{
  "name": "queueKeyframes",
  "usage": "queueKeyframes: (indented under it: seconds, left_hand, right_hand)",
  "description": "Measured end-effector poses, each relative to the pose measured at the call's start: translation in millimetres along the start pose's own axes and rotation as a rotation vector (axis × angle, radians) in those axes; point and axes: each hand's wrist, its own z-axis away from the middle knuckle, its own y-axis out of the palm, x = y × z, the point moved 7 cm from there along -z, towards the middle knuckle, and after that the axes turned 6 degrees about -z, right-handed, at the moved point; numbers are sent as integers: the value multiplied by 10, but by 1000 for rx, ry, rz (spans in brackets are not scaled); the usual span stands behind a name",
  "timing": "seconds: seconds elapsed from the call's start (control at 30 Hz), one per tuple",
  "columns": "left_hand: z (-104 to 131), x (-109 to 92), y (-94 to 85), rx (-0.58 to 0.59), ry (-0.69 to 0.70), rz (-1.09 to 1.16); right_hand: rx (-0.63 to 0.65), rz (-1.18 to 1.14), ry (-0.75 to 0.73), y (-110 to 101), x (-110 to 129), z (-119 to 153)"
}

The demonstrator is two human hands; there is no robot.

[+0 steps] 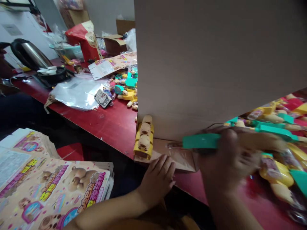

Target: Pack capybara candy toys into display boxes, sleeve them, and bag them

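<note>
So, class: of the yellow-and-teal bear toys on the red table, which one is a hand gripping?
The teal-handled toy in the right hand, at the cardboard sheet's lower edge. The yellow bear toy beside the left hand and the piles lie ungripped.

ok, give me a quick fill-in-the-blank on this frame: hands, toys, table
1. The right hand grips a toy piece coloured ____.
2. The left hand lies flat on a piece of ____ at the table edge.
3. The yellow toy beside the big cardboard sheet carries a column of small brown ____.
4. The table top is coloured ____.

Missing words: teal; cardboard; bears; red
</note>
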Motion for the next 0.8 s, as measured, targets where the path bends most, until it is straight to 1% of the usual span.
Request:
queueKeyframes:
  seconds: [0.03, 0.07, 0.1, 0.17, 0.23, 0.3, 0.43, 0.5, 0.57, 0.63, 0.67, 0.7, 0.73, 0.8]
  left_hand:
    - [23, -13, 33, 0, 11, -29]
    - [36, -17, 54, -4, 5, -33]
    - [41, -15, 65, -10, -12, -21]
    - [34, -6, 62, -34, -48, 5]
    - [21, 0, 48, -56, -64, 17]
    - [10, 8, 47, -59, -68, 32]
    - [-4, 9, 26, -79, -51, 107]
    - [-18, 17, 8, -94, -64, 138]
    - [-40, 15, -5, -107, -63, 136]
    - [-57, 10, -21, -139, -52, 113]
    - [-59, 8, -24, -155, -47, 105]
    - [-58, 7, -20, -164, -46, 103]
    - [-53, 5, -15, -170, -46, 107]
    - [-41, -8, -7, -167, -43, 118]
  right_hand:
    - [-49, -72, -56, 92, -47, 13]
    - [-72, -129, -116, 179, -84, 32]
    - [-49, -153, -169, 273, -107, 53]
    - [59, -170, -236, 435, -108, 87]
    - [131, -154, -265, 517, -76, 97]
    - [124, -88, -289, 555, -47, 85]
    - [57, 145, -379, 700, -58, 130]
    - [65, 239, -432, 779, -58, 184]
    - [107, 297, -484, 787, -23, 214]
    - [171, 352, -532, 666, 18, 202]
    - [185, 383, -546, 533, 16, 171]
    - [175, 421, -543, 347, -16, 113]
    - [137, 466, -519, 112, -88, 25]
    - [-32, 593, -369, -466, -361, -243]
